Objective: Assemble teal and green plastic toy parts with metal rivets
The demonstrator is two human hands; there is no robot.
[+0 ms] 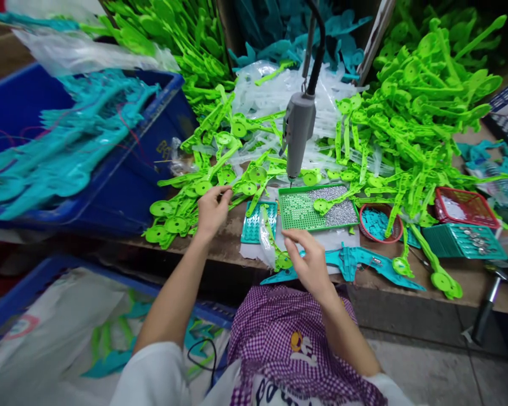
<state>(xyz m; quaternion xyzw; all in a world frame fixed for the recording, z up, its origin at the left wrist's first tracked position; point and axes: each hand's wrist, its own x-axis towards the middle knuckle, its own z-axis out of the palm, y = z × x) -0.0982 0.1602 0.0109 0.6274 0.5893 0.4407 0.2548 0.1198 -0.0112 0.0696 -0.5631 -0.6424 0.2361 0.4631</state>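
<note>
A flat teal plastic part (364,264) lies at the near edge of the worktop (226,243), its long axis running left to right and its pointed tip to the right. The right hand (311,265) hovers over its left end, grip released. Farther off, the left hand (211,211) touches bright green disc-ended parts (203,187); I cannot tell whether its grip is clenched.

Teal parts (68,149) in blue crate (127,186), left: motion-blurred, shapes unclear. Screwdriver (298,132) cord (322,45) cut off at top edge. Bits (342,213) in green tray (317,229) too small to ID. Left hand (211,213) on green parts (220,186): grip unclear.
</note>
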